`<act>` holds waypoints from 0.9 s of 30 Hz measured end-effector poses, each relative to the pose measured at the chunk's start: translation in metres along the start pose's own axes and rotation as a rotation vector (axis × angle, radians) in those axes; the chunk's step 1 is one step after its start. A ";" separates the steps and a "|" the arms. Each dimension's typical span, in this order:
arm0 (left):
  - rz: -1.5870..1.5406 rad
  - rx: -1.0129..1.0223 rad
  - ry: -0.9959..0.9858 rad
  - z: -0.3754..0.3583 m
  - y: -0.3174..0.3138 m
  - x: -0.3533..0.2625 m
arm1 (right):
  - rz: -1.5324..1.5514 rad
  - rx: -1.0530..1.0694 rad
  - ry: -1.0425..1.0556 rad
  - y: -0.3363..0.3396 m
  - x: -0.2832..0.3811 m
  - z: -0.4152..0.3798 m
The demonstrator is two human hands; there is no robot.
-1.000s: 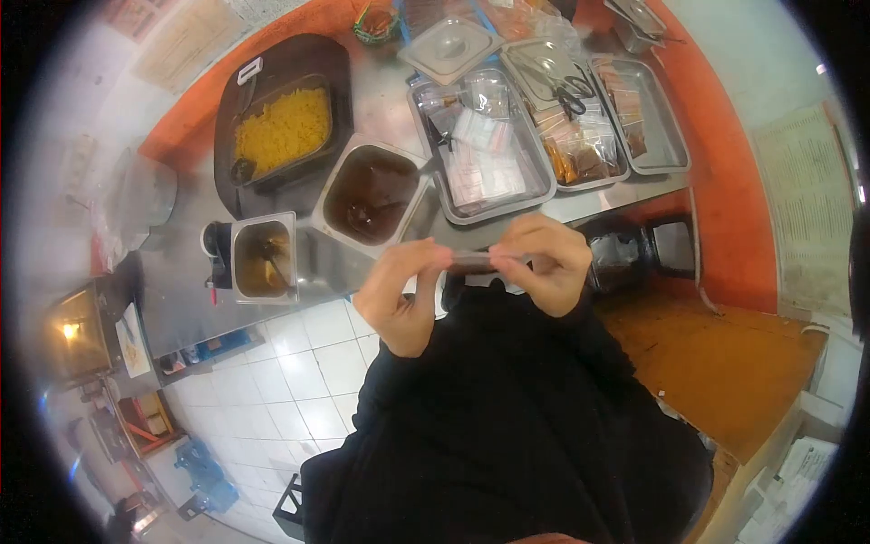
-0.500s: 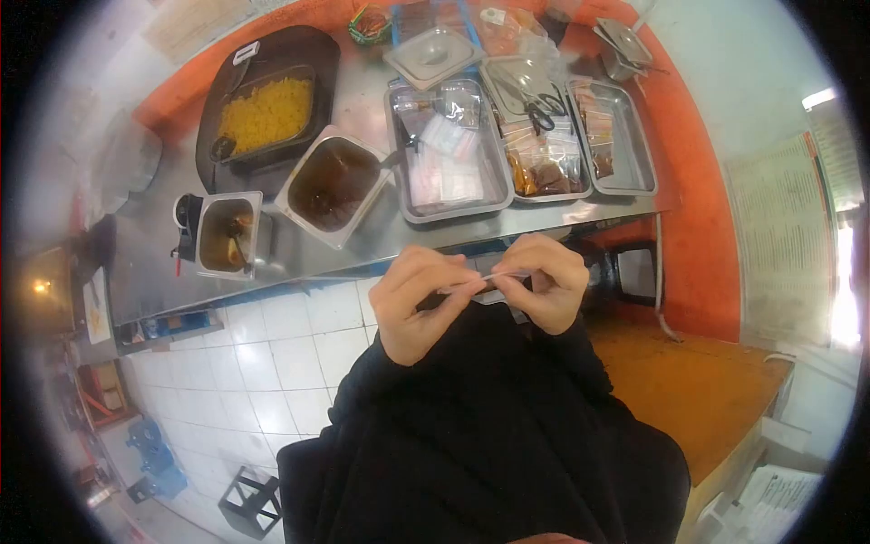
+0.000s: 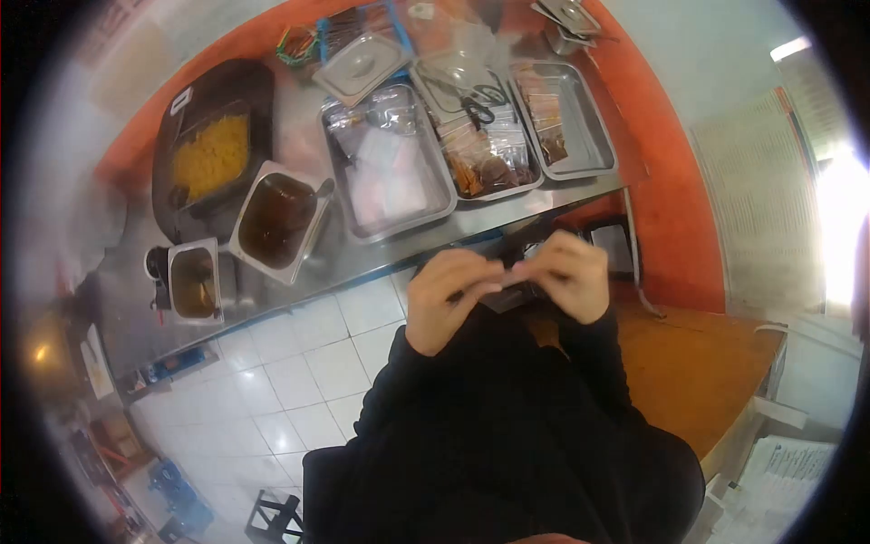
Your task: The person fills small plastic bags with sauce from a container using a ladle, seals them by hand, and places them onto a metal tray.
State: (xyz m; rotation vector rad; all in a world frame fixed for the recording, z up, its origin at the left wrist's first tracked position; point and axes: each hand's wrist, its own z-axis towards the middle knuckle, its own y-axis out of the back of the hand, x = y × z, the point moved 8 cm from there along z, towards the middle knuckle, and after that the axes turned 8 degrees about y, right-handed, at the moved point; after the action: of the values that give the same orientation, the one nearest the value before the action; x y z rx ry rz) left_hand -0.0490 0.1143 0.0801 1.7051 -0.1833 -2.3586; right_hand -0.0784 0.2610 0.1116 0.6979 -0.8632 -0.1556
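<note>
My left hand (image 3: 450, 297) and my right hand (image 3: 573, 276) are raised in front of my body, fingertips nearly meeting. Both pinch a small clear plastic bag (image 3: 517, 277) by its upper edge; its contents are too blurred to tell. Beyond the hands, on the steel counter, a metal tray (image 3: 388, 177) holds a pile of clear and whitish bags. Beside it, a second tray (image 3: 538, 184) has filled packets in rows and black-handled scissors (image 3: 478, 112) on top. A third tray (image 3: 589, 136) holds more packets along its left side.
Two metal containers of brown liquid (image 3: 279, 222) (image 3: 194, 286) stand at the counter's left. Behind them is a dark tub of yellow food (image 3: 213, 156). A metal lid (image 3: 362, 68) rests behind the first tray. An orange-brown surface (image 3: 693, 372) lies at the right, a black stool (image 3: 275, 517) below.
The view has turned, so the counter and trays appear further left and tilted. My hands remain pinched on the bag, a little further right in view.
</note>
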 end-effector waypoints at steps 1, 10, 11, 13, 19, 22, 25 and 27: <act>-0.004 0.046 0.112 0.008 -0.007 0.010 | -0.058 -0.055 -0.020 0.013 -0.013 0.003; -0.167 0.155 0.486 0.087 -0.050 0.101 | 0.384 -0.005 -0.523 0.052 -0.254 -0.009; -0.100 0.164 0.470 0.105 -0.059 0.104 | 0.300 0.032 -0.563 0.052 -0.278 -0.005; -0.023 0.139 0.333 0.147 -0.078 0.111 | 0.107 0.011 -0.438 0.051 -0.317 0.015; 0.280 0.126 0.198 0.279 -0.178 0.184 | 0.019 -0.219 -0.379 0.007 -0.396 0.015; 0.569 0.050 0.113 0.320 -0.226 0.244 | -0.023 -0.298 -0.434 0.012 -0.396 0.014; 0.895 0.062 0.182 0.340 -0.246 0.255 | 0.054 -0.291 -0.437 0.016 -0.395 0.016; 1.083 0.155 0.267 0.340 -0.255 0.258 | 0.121 -0.314 -0.433 0.016 -0.397 0.019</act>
State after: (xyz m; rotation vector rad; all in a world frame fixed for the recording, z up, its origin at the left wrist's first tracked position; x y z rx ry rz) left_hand -0.4764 0.2852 -0.1086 1.3929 -0.9691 -1.3304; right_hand -0.3546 0.4212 -0.1262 0.3177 -1.2592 -0.3339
